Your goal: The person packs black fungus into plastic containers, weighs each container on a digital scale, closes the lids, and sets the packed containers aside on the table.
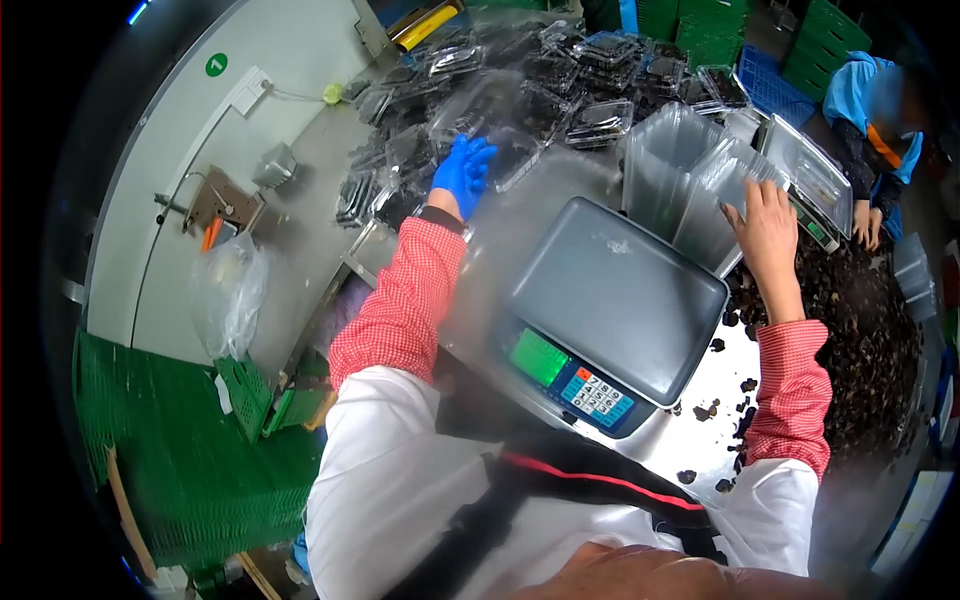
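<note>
My left hand (462,177), in a blue glove, is at the near edge of a pile of filled clear plastic boxes (455,62). Its fingers look apart, close to a clear lidded box (515,160) that is blurred. My bare right hand (768,232) has its thumb and fingers on the rim of a stack of nested clear plastic boxes (705,215), gripping the edge. Between my hands stands a digital scale (620,300) with a bare grey pan and a lit green display.
Dark, crinkled pieces that look like wood ear mushrooms (865,350) cover the table on the right. A co-worker in blue (870,100) stands there, hands near another scale (815,225). A plastic bag (232,285) hangs at left. Green crates (715,30) stand behind.
</note>
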A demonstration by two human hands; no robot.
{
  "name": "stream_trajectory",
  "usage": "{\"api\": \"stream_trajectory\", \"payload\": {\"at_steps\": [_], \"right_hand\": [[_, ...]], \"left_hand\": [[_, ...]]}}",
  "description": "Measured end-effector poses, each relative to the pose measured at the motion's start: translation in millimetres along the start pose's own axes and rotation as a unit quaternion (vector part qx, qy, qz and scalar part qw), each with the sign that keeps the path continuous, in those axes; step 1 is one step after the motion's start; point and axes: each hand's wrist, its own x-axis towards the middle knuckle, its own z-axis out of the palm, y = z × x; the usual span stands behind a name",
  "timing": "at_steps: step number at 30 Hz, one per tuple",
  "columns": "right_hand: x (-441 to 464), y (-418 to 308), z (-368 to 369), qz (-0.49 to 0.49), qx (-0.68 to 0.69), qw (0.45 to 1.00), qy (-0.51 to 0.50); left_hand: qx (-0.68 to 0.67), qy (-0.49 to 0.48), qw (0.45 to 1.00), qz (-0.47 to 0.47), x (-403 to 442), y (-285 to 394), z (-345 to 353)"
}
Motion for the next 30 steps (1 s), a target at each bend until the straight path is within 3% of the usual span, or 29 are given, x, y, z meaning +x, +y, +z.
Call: {"api": "stream_trajectory", "payload": {"at_steps": [2,5,7,8,10,12,16,18,25,28,29,30], "right_hand": [[2.4,26.0,19.2,-0.027,0.077,0.988,-0.133],[3.0,39.7,26.5,0.022,0.216,0.971,-0.100],[10.0,29.7,4.8,-0.007,0.213,0.964,-0.158],[11.7,27.8,-0.2,-0.020,0.210,0.959,-0.189],[8.4,35.2,16.4,-0.042,0.205,0.969,-0.131],[9.5,41.5,24.4,0.047,0.277,0.949,-0.145],[13.2,36.2,16.2,-0.004,0.246,0.965,-0.096],[7.6,34.9,25.6,-0.043,0.154,0.980,-0.117],[8.6,52.1,40.1,0.010,0.250,0.947,-0.200],[12.3,52.5,45.8,0.000,0.252,0.956,-0.153],[8.5,43.9,42.9,-0.013,0.231,0.969,-0.088],[4.1,40.6,49.8,-0.113,0.206,0.970,0.058]], "left_hand": [[0.010,-0.026,0.999,-0.044,-3.4,4.0,27.9],[0.076,-0.157,0.980,-0.097,-27.9,-31.1,45.0],[0.089,-0.224,0.962,-0.130,-58.0,-56.1,55.0],[0.102,-0.226,0.957,-0.151,-73.6,-63.9,58.4],[0.128,-0.231,0.944,-0.196,-105.0,-75.5,66.5],[0.135,-0.232,0.942,-0.202,-131.5,-85.0,69.4],[0.149,-0.223,0.938,-0.220,-178.4,-92.8,76.0],[0.129,-0.224,0.938,-0.232,-193.3,-102.9,76.1],[0.090,-0.225,0.944,-0.224,-226.6,-132.1,80.0],[0.093,-0.221,0.942,-0.236,-240.1,-133.6,86.8],[0.096,-0.211,0.944,-0.233,-244.5,-134.4,89.8],[0.098,-0.203,0.947,-0.231,-246.4,-134.4,93.0]]}}
